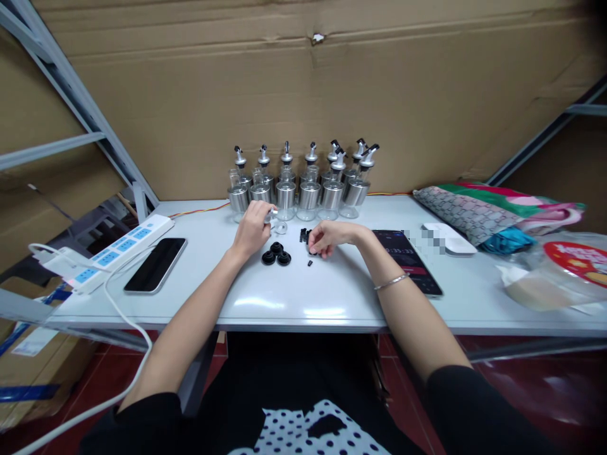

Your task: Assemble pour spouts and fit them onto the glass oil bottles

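My left hand point(256, 226) is closed on a small silver metal piece point(274, 213), likely part of a bottle pourer; most of it is hidden by the fingers. Close by lies a clear round piece point(281, 228). Black round stoppers point(277, 253) sit in a cluster on the table just right of that wrist. My right hand point(325, 239) is pinched low over the table beside small black pieces point(303, 235); what its fingertips hold, if anything, I cannot make out. One loose black piece point(310, 263) lies just in front of it.
Glass bottles with steel sleeves point(286, 196) stand in rows at the back, several topped with pourers. At left are a dark phone point(156, 265) and a power strip point(126, 249). A phone showing a timer point(408, 262), a patterned bag point(493, 212) and a plastic tub point(559, 272) are at right.
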A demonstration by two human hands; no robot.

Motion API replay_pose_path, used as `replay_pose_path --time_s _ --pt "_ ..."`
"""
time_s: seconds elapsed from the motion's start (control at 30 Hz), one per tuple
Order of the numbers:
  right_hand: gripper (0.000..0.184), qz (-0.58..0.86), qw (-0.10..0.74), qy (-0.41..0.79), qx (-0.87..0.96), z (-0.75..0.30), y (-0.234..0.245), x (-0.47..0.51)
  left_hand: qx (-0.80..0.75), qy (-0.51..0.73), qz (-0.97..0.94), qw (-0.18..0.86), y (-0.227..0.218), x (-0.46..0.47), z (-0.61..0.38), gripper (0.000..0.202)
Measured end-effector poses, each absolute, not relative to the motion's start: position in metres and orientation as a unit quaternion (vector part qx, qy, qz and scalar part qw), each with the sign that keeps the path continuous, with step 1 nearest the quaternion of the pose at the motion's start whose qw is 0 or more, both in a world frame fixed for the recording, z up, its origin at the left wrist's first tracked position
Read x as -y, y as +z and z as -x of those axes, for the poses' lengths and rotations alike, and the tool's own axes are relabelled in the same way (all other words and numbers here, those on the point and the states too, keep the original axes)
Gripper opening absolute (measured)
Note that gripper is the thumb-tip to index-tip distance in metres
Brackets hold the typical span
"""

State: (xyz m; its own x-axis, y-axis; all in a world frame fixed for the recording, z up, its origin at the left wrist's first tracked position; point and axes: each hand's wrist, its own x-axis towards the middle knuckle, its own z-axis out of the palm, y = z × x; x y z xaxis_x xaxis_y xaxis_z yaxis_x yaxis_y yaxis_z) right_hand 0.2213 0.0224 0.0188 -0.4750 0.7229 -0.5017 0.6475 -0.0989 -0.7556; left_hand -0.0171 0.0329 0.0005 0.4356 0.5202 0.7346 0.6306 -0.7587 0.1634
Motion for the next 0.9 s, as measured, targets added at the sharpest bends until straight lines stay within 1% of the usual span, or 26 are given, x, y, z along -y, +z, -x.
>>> replay_pose_path --time_s 0.1,0.17,0.3,0.37,0.47,0.53,0.77,0.83,0.9 --pt "0.05 0.516 0.026 0.517 0.683 -0.223 0.02 -0.022 0.345 -0.408 0.843 0.063 0.002 -0.032 0.017 0.036" --pt "0.043 0.516 0.024 0.476 0.711 -0.225 0.023 -0.022 0.35 -0.406 0.842 0.06 0.003 -0.031 0.017 0.036" --pt "0.03 0.488 0.05 0.39 0.779 -0.229 0.035 -0.018 0.353 -0.406 0.841 0.057 0.003 -0.031 0.017 0.038" --pt "0.029 0.469 0.022 0.375 0.8 -0.226 0.042 -0.014 0.353 -0.404 0.842 0.057 0.003 -0.031 0.017 0.038" --pt "0.027 0.451 -0.072 0.35 0.818 -0.216 0.05 -0.005 0.35 -0.401 0.844 0.062 0.003 -0.031 0.017 0.037" --pt "0.024 0.461 -0.111 0.327 0.817 -0.207 0.052 0.001 0.346 -0.404 0.844 0.068 0.002 -0.032 0.017 0.035" --pt "0.019 0.508 -0.133 0.234 0.818 -0.188 0.051 0.013 0.348 -0.405 0.842 0.073 0.0 -0.033 0.017 0.035" --pt "0.018 0.51 -0.142 0.222 0.819 -0.186 0.051 0.014 0.347 -0.405 0.843 0.073 0.001 -0.033 0.017 0.035" --pt "0.016 0.502 -0.13 0.228 0.824 -0.188 0.05 0.012 0.346 -0.406 0.843 0.073 0.001 -0.033 0.017 0.035"
